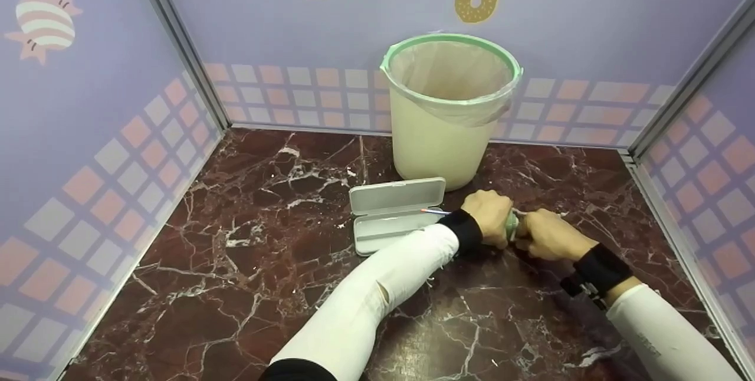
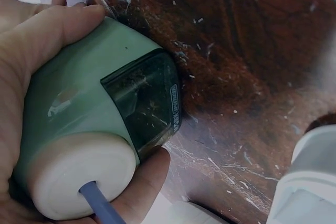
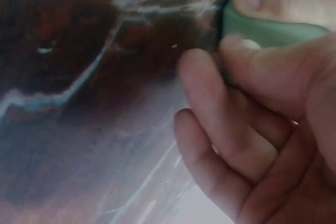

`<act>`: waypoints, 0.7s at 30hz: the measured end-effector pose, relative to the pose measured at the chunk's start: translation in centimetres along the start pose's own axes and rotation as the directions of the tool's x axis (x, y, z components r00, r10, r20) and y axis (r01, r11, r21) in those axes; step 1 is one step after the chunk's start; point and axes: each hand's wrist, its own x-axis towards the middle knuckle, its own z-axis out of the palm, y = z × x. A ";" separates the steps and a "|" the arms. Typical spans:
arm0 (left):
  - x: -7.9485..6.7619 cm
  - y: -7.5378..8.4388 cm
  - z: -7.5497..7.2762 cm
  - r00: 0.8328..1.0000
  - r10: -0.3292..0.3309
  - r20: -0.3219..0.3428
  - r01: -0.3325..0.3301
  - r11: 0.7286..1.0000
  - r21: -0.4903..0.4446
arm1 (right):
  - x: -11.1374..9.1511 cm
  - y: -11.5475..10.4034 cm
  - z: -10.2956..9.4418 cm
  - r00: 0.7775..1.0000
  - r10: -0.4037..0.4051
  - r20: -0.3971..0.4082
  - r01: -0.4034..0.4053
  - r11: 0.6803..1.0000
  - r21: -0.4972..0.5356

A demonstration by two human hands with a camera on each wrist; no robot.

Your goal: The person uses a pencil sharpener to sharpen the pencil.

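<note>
Nearer the desk's right edge than its left, the left hand's fingers wrap around the green sharpener. The right hand's curled fingers pinch the pencil inserted in its pale round face.

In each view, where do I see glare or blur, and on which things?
Head: a soft sheen on the dark tabletop, near the lower edge; left wrist: a small bright highlight on the green sharpener; right wrist: soft focus overall, the right hand lacking crisp detail, with hazy glare on the tabletop.
</note>
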 end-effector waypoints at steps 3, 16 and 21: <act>0.2 0.0 0.1 1.000 -0.004 0.010 0.004 1.000 -0.007 | -0.4 -0.5 -0.5 1.000 -0.022 0.006 0.022 0.999 -0.029; -0.3 0.1 -0.4 1.000 -0.001 -0.015 0.001 1.000 -0.014 | -1.0 -2.3 -3.2 0.997 -0.072 0.031 0.075 0.991 -0.109; -0.3 0.0 -0.4 1.000 -0.001 -0.004 0.001 1.000 -0.025 | -0.9 -2.6 -4.5 0.999 -0.044 0.022 0.046 0.993 -0.105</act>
